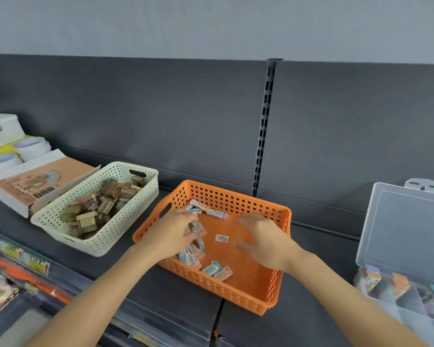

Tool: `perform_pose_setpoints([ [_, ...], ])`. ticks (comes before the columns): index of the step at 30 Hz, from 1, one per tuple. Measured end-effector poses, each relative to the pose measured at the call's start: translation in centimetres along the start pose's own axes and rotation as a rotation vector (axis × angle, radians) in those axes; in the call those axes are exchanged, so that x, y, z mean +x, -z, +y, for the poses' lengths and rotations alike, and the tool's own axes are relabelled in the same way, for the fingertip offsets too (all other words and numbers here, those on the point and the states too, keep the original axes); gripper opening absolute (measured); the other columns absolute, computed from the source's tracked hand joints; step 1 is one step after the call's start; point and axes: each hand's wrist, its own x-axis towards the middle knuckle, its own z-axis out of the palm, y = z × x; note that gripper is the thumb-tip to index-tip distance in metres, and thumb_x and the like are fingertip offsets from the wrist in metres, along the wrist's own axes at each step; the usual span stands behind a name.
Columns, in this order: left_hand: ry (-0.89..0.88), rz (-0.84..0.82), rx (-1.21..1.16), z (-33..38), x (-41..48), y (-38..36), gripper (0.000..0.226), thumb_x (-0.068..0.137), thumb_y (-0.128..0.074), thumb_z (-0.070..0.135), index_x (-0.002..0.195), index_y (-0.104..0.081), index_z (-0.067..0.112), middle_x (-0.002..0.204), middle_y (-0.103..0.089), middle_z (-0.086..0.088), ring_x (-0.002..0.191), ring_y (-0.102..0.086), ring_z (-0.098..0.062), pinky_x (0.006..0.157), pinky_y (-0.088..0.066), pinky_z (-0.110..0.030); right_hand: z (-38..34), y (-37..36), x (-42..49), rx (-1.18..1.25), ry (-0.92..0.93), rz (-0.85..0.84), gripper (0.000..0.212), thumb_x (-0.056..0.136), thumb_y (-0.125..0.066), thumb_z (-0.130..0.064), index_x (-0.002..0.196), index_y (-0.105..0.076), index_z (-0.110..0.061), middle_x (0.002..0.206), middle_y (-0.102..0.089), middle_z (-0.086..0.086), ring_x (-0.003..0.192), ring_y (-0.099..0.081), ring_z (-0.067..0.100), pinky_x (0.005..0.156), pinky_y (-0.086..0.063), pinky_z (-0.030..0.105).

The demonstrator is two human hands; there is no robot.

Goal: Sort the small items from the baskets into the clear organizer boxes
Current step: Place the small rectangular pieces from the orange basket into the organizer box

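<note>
The left hand (171,232) is down inside the orange basket (236,196). Its fingers and thumb are curled around a few small packs (196,227), and it grips them. More of these packs lie in a heap just under this hand. Some lie past its fingertips, by the far wall of the basket. 2 more lie closer to the person than the hand does, near the front wall.

The right hand (263,240) is over the same basket, to the right of the left hand and not touching it. It looks blurry. Its fingers are loose and point toward the left hand, and nothing shows in them. A small white sticker (222,238) sits on the basket floor between the 2 hands.

The basket stands on a dark shelf (183,296). Well off to the right of the right hand is the clear organizer box (409,234). Its lid stands open. A few small packs lie in its little rooms, the ones closest to the lid.

Out to the left of the left hand is a white basket (103,239). It is full of little brown boxes (95,209). Further left from the hand, just beside that white basket, lies a book (43,181) with an orange cover.
</note>
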Motion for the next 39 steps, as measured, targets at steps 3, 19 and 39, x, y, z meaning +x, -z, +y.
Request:
perform_pose_setpoints([
  [3,0.000,-0.045,0.062,0.1,1.6,-0.1,0.044,0.093,-0.057,0.024,0.137,-0.050,0.018,0.142,-0.046,0.000,0.126,-0.047,-0.014,0.103,-0.041,-0.031,0.6,-0.5,0.6,0.010,0.009,-0.007,0.048,0.090,-0.062,-0.035,0.131,-0.051,-0.013,0.126,-0.057,0.004,0.114,-0.054,0.019,0.095,-0.047,0.031],
  [19,-0.217,-0.505,0.231,-1.8,8.1,0.1,0.065,0.072,-0.080,0.036,0.130,-0.056,0.022,0.130,-0.056,0.005,0.116,-0.053,-0.015,0.095,-0.047,-0.032,0.4,-0.8,0.6,0.012,-0.088,0.067,0.043,0.091,-0.060,-0.027,0.131,-0.054,-0.012,0.130,-0.058,0.001,0.120,-0.051,0.016,0.100,-0.042,0.025],
  [39,-0.382,-0.216,0.002,-4.0,7.7,-1.6,0.023,0.095,-0.052,0.032,0.114,-0.060,0.022,0.094,-0.059,0.014,0.081,-0.054,-0.002,0.070,-0.047,-0.025,-2.3,-4.9,2.6,-0.146,0.014,-0.459,0.050,0.083,-0.068,-0.011,0.127,-0.055,-0.030,0.124,-0.055,-0.001,0.114,-0.051,0.019,0.093,-0.047,0.037],
])
